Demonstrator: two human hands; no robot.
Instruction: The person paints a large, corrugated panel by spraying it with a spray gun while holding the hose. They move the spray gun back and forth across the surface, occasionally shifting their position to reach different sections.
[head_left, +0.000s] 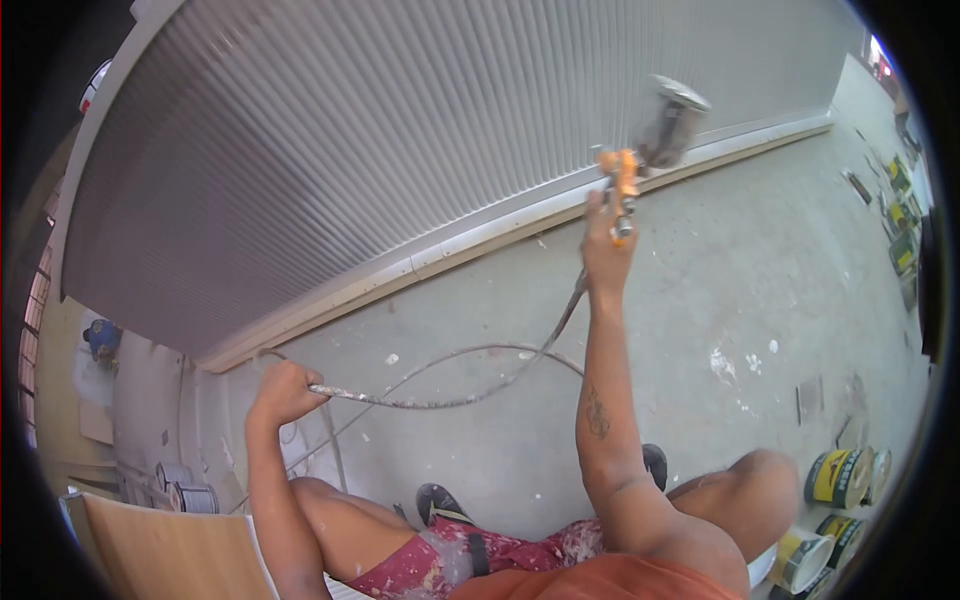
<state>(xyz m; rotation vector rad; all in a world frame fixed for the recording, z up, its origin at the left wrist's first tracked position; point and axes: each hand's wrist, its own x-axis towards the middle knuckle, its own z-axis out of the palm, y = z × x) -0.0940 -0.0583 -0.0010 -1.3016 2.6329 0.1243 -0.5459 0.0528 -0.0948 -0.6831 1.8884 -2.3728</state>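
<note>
Orange spray gun (pixel 622 185) up at arm's length in the right hand (pixel 608 245), fist wrapped tight round the grip. Cup (pixel 672 115) on top, blurred and tipped toward the grey ribbed shutter (pixel 350 150). Held close to the slats low down, just above the pale bottom rail (pixel 470 235), probably to keep an even distance at that height. No telling about the trigger finger, too small.

Paint-crusted hose (pixel 450 385) running from under the gun, down and across to the left hand (pixel 285 392), clenched in a full fist round it. Looks like slack management: lifted off the concrete floor (pixel 720 270) and pulled out to the side. That way clear of the knees and the dark shoes (pixel 440 500) tucked underneath in a squat. Rest of the line trailing on past the fist, down along the floor.

Around the edges: yellow-and-black paint tins (pixel 838 475) standing near the right knee. Wire reels (pixel 190 495) and a plywood sheet (pixel 160 550) off to the left, well apart from the gun. White splatter all over the floor. Nothing between nozzle and shutter. Only real snag risk, by the look of it: that loop of hose hanging right in front of the feet.
</note>
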